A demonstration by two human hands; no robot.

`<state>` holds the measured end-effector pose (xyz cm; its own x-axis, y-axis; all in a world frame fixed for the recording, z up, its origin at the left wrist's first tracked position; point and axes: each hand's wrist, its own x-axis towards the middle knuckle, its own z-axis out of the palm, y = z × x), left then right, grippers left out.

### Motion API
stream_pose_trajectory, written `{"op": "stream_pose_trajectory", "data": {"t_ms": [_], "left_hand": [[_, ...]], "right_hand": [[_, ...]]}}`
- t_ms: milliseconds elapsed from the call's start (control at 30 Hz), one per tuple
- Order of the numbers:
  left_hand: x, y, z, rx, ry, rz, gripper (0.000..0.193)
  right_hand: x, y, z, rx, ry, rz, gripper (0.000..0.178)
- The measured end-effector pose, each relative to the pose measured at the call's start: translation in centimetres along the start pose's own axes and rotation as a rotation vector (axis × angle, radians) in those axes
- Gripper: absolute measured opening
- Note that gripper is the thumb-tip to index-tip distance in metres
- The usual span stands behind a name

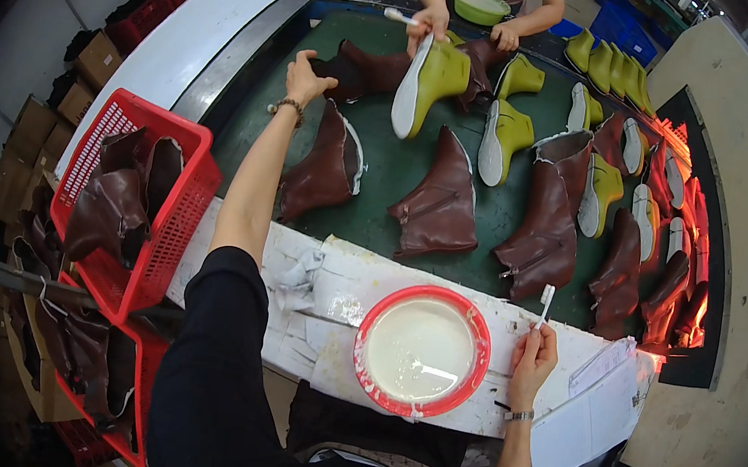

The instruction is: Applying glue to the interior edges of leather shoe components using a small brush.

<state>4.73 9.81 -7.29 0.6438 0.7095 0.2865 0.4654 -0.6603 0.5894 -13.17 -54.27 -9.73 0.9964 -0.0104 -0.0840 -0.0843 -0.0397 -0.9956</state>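
Observation:
My left hand (306,83) is open, with thumb and fingers spread at the near end of a brown leather boot upper (375,70) lying on the green conveyor belt (254,149). I cannot tell whether it presses on the upper. In my right hand (534,358) a white toothbrush (547,303) stands bristles up, gripped by the handle. Just left of that hand sits a red basin (360,362) of white, creamy liquid. Several more brown uppers lie across the belt, among them one upper (324,167) below my left hand and another upper (439,199) beside it.
Opposite, a co-worker's hand (433,22) holds a white brush and a lime-green shoe last (435,78); a green bowl (479,6) is behind. More lasts stand rightward toward a glowing red heater tunnel (690,244). Red crates (202,189) with uppers are at left; papers (589,419) lie right.

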Motion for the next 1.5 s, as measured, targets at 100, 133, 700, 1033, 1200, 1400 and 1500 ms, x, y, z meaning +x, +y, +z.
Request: {"op": "stream_pose_trajectory", "data": {"t_ms": [100,133,700,1033,1200,1400,1500], "left_hand": [[-0.2,-0.3,0.6,-0.006,0.011,0.084,0.054],[-0.1,-0.2,0.4,-0.004,0.008,0.083,0.054],[3.6,8.2,5.5,0.160,0.263,0.614,0.025],[-2.9,5.2,0.3,-0.301,-0.502,-0.164,0.068],[-12.2,0.4,-3.6,-0.294,-0.605,0.098,0.072],[-16.7,2.5,-7.1,-0.397,-0.278,0.312,0.054],[-18.3,4.5,-18.3,-0.033,0.227,0.768,0.044]], "right_hand": [[0.1,0.1,-0.2,-0.005,0.012,0.023,0.013],[0.1,0.1,-0.1,-0.005,0.012,0.026,0.013],[0.3,0.8,0.1,-0.079,0.016,0.004,0.015],[0.1,0.6,-0.7,-0.093,0.056,0.041,0.015],[0.8,0.9,0.4,-0.058,-0.033,-0.029,0.016],[0.2,1.4,-0.3,-0.040,-0.039,-0.098,0.016],[0.1,1.6,-0.7,0.016,-0.028,-0.096,0.014]]}}
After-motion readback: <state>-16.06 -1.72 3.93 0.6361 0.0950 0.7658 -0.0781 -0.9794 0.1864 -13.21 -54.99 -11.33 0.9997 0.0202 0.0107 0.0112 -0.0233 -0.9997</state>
